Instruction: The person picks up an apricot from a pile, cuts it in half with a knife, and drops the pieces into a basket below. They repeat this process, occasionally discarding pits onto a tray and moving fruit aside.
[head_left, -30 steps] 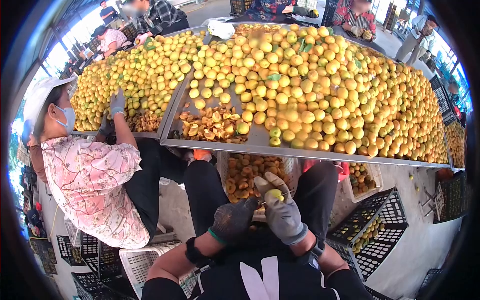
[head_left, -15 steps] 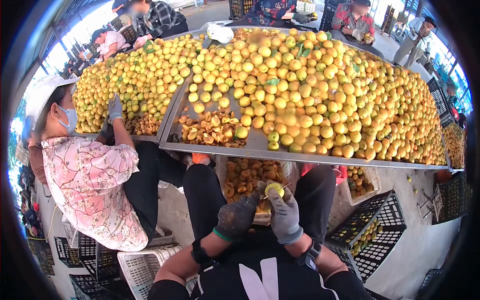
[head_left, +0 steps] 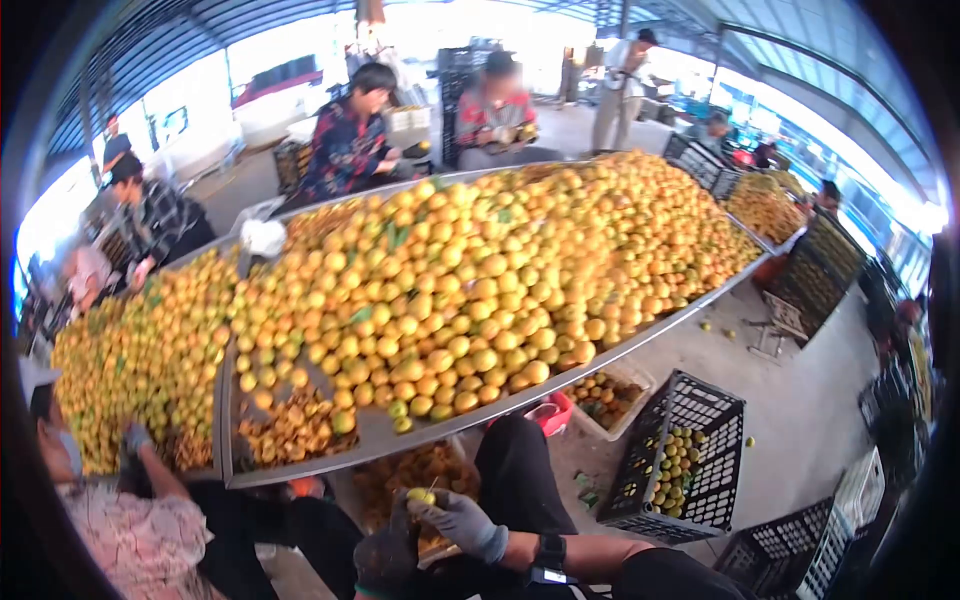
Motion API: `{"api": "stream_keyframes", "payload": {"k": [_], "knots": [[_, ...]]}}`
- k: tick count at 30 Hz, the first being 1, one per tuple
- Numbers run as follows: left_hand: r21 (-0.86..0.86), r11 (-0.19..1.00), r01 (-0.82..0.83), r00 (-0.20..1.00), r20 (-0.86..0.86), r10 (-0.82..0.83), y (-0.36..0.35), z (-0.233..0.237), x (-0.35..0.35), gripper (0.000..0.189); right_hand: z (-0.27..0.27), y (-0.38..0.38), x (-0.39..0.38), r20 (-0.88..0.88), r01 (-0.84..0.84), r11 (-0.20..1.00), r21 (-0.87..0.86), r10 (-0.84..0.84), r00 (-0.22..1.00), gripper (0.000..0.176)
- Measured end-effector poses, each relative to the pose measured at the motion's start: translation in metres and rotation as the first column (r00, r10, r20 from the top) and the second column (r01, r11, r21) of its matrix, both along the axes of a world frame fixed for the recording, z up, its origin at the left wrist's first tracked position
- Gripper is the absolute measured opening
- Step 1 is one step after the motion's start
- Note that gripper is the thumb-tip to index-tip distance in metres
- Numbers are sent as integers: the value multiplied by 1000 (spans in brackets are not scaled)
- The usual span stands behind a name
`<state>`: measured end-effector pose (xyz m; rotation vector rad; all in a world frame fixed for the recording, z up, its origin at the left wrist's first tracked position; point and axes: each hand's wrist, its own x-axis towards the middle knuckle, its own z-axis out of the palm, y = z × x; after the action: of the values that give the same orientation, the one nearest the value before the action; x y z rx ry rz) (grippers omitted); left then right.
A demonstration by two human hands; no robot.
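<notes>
Yellow-green, the apricot [head_left: 421, 495] sits at six o'clock, below the metal tray [head_left: 372, 432], pinched between our dark-gloved left hand [head_left: 385, 555] and grey-gloved right hand [head_left: 462, 522], both curled closed around it. Probably light, soft and bruisable (slippery once cut), so we'd grip its cheeks gently.

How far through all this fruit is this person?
Done: a small pile of cut halves on the metal tray, more halves beneath it. In hand: one yellow-green fruit, held between left hand and right hand. Left: the big heap of uncut fruit.
</notes>
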<state>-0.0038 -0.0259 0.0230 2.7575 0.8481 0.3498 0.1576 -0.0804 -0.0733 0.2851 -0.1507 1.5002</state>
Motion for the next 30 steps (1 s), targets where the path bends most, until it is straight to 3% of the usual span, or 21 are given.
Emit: {"api": "stream_keyframes", "payload": {"k": [1, 2, 3, 5, 7, 8, 11, 12, 13, 15, 17, 19, 21, 22, 24, 25, 26, 27, 28, 29, 30], "knots": [[-47, 999, 15, 999, -49, -18, 4, -1, -1, 65, 20, -3, -1, 409, 136, 960, -243, -26, 912, 41], [-39, 999, 38, 998, -42, -40, 6, -3, 1, 65, 42, -8, -5, 731, 347, 845, -407, 73, 679, 40], [-65, 997, 39, 999, -15, -40, 7, 1, 5, 63, 69, -10, -4, 808, 389, 820, -420, 142, 573, 38], [-87, 995, 50, 999, 14, -49, 9, 9, 11, 61, 62, -13, -6, 821, 418, 832, -365, 76, 565, 38], [-252, 966, -63, 964, -264, -6, 10, 18, 14, 57, 56, -12, -5, 831, 437, 844, -310, 18, 556, 39], [-250, 967, -56, 964, -265, -12, 8, 19, 13, 57, 53, -11, -4, 873, 467, 858, -215, -46, 486, 38], [-220, 975, -43, 990, -137, 12, 6, 5, 6, 54, 64, -13, 0, 909, 484, 873, -55, -156, 385, 37], [-119, 991, 57, 998, 8, -57, 11, -11, 2, 55, 69, -13, 2, 911, 477, 879, 10, -205, 358, 38], [-5, 990, 141, 980, 143, -139, 14, -25, -1, 55, 67, -14, 2, 911, 478, 879, 9, -205, 359, 38], [82, 986, 148, 975, 154, -159, 15, -39, -2, 55, 60, -14, 4, 871, 393, 911, -128, -86, 484, 38], [162, 976, 143, 973, 158, -169, 12, -42, -2, 54, 56, -16, 6, 894, 368, 917, -153, -31, 447, 37], [-96, 983, 158, 895, 435, -101, 5, -6, 15, 50, 47, -17, 7, 910, 337, 924, -182, 28, 414, 37], [-53, 982, 182, 923, 354, -152, 21, -25, 13, 47, 33, -14, -5, 871, 370, 924, -97, -101, 481, 43], [-17, 976, 215, 939, 277, -203, 25, -36, 4, 45, 48, -19, -5, 806, 310, 929, -200, -24, 592, 47], [-50, 984, 169, 930, 338, -143, 22, -15, 9, 19, 54, -22, 4, 850, 281, 945, -170, -3, 527, 52], [-85, 979, 187, 914, 380, -142, 23, 0, 15, 19, 30, -21, 3, 879, 282, 928, -244, 89, 468, 52], [-120, 972, 203, 895, 424, -135, 20, 9, 16, 19, 28, -22, 3, 743, 180, 912, -368, 172, 646, 53], [-137, 978, 155, 910, 405, -88, 15, 8, 12, 19, 41, -22, 4, 658, 115, 920, -375, 177, 732, 56], [-504, 861, 73, 922, 362, 134, 14, 6, 12, 18, 56, -19, 7, 574, 65, 927, -369, 172, 800, 58], [-795, 606, 4, 912, 252, 324, 14, 1, 8, 16, 58, -17, 8, 567, 34, 927, -373, 199, 799, 58], [-798, 602, -17, 905, 244, 348, 16, -7, 2, 16, 60, -16, 9, 796, 234, 929, -286, 94, 598, 58]]}}
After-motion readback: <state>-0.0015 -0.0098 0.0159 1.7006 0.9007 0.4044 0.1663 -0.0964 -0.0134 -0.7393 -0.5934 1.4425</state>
